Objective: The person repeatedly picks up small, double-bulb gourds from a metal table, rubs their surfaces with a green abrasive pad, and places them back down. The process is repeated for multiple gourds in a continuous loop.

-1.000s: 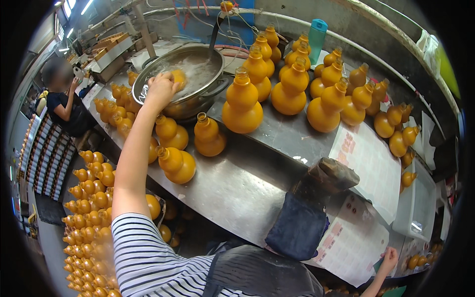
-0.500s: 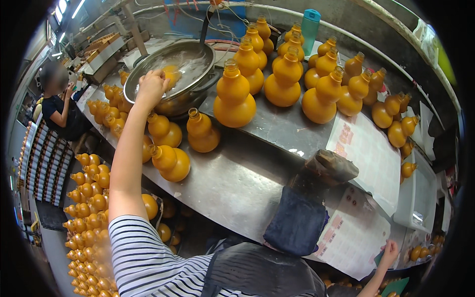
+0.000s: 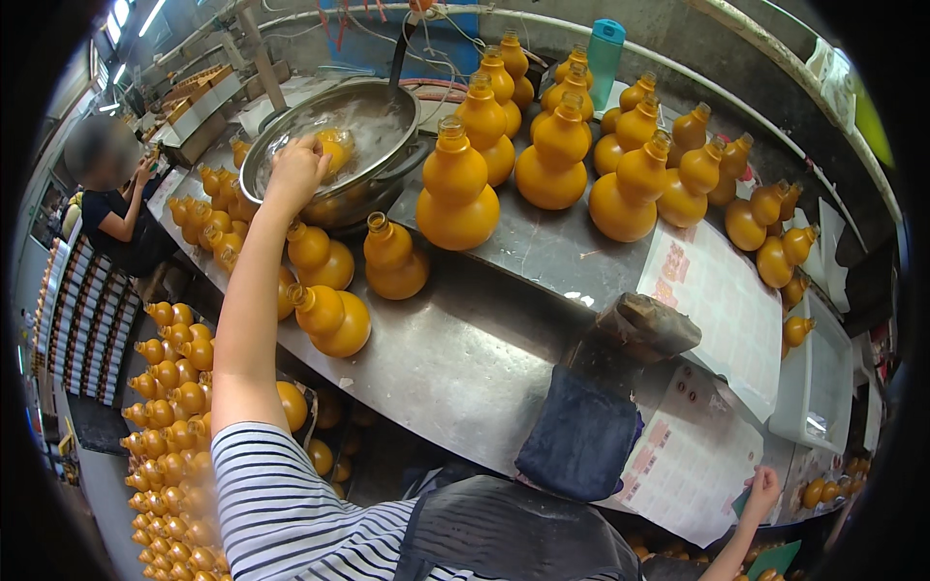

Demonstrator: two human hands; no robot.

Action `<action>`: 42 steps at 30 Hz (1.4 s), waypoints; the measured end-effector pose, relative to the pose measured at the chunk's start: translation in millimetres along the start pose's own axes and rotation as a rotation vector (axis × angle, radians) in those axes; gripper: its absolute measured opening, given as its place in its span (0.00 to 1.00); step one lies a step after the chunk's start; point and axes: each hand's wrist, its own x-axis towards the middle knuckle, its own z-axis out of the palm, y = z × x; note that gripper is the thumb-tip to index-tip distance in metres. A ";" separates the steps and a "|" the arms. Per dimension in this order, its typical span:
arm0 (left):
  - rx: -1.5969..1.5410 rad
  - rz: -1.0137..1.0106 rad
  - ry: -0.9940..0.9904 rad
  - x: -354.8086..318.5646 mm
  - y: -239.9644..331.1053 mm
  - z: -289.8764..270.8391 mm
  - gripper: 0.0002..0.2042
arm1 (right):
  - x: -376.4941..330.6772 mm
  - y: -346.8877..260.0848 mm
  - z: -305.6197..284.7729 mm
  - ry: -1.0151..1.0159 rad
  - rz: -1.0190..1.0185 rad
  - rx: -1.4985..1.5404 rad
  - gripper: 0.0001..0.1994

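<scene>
My left hand (image 3: 298,170) reaches over the metal pan of water (image 3: 386,114). Its fingers are closed at the end of an orange gourd-shaped bottle (image 3: 335,148) lying in the water; the fingers hide the bottle's neck. Low on the right, my right hand (image 3: 764,491) is closed beside the printed paper sheet (image 3: 693,465). Something green shows at its fingers, too little to name. Closest to the pan stand other gourd-shaped bottles (image 3: 395,259) with open threaded necks.
Several more gourd bottles (image 3: 457,198) stand on the raised metal shelf (image 3: 542,237), beside a teal flask (image 3: 605,60). A folded dark cloth (image 3: 579,436) lies at the bench front. A white bin (image 3: 814,378) is at right. Another person (image 3: 111,198) works at far left.
The bottle in the pan has shifted slightly under my left hand, and the water is more stirred up. My right hand has barely moved.
</scene>
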 end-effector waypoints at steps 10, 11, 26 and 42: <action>0.023 0.016 0.003 -1.5 2.2 -3.0 0.10 | -0.5 -9.7 3.5 -0.010 -0.001 -0.006 0.08; 0.027 0.014 0.001 -1.6 1.0 -2.9 0.10 | -1.4 -11.3 4.6 -0.009 -0.004 -0.007 0.08; -0.001 0.035 0.034 -1.2 -4.7 2.5 0.10 | -5.6 -0.3 3.7 -0.005 0.005 0.008 0.08; 0.008 0.032 0.031 -0.9 -6.2 3.6 0.10 | -11.7 0.3 7.5 0.005 -0.005 -0.014 0.08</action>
